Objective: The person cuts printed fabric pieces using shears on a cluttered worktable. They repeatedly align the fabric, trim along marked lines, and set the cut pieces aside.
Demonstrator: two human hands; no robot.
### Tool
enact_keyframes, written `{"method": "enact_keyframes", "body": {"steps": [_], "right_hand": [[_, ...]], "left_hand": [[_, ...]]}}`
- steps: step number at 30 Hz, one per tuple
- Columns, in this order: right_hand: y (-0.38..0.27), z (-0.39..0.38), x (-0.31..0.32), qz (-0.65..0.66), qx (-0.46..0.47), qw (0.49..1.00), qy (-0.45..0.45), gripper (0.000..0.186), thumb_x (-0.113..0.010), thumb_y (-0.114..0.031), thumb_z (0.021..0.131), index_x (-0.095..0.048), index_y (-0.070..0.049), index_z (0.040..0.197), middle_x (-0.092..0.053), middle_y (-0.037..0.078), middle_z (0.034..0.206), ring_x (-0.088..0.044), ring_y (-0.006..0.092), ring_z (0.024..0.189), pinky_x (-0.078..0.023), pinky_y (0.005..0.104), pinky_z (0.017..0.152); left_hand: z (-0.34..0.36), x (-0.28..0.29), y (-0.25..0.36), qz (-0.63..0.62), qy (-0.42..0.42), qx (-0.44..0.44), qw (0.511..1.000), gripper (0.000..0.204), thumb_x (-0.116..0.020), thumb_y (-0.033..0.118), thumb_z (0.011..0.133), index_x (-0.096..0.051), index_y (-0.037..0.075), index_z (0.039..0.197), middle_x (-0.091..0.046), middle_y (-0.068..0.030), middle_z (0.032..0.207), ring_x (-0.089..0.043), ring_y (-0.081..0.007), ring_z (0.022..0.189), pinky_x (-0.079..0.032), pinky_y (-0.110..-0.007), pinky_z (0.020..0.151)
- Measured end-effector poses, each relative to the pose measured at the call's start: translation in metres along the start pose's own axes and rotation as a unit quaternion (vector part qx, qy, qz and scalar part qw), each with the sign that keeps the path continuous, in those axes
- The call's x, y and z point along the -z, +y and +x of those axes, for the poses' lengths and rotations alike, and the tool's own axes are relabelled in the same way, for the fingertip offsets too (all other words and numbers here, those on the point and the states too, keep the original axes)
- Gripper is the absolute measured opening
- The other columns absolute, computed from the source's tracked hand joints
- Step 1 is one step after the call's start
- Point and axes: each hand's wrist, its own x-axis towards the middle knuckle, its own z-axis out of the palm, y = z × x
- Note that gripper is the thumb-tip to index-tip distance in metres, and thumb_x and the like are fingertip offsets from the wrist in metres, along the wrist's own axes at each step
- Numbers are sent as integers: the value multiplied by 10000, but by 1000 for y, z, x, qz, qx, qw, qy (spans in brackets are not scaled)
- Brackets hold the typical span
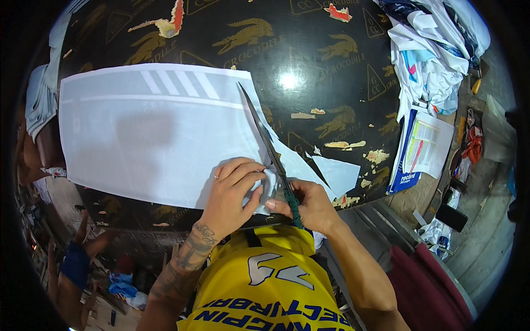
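The right hand grips shears pointing away near the right edge of the white fabric panel; the left hand, fingers bent, rests on it.

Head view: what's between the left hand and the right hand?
A bunched fold of the white fabric, beside the left hand, then the dark scissors, whose green-wrapped handle sits in the right hand. The head view shows it.
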Motion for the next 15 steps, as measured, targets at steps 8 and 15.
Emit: {"method": "enact_keyframes", "body": {"steps": [8, 15], "right_hand": [[-13, 5, -6, 16, -10, 1000, 16, 640, -939, -592, 776, -739, 9, 873, -614, 26, 669, -560, 118, 633, -448, 295, 588], [-13, 13, -10, 25, 3, 999, 28, 676, -938, -615, 759, -739, 18, 887, -630, 47, 670, -574, 134, 630, -471, 299, 598]], "left_hand": [[3, 2, -5, -8, -7, -5, 1000, 285, -711, 67, 867, -712, 28, 1150, -675, -66, 1331, -549, -289, 1337, -407, -480, 1102], [-2, -1, -10, -25, -2, -1, 1000, 280, -705, 103, 890, -719, 12, 1154, -700, -85, 1313, -565, -304, 1334, -409, -479, 1093]]}}
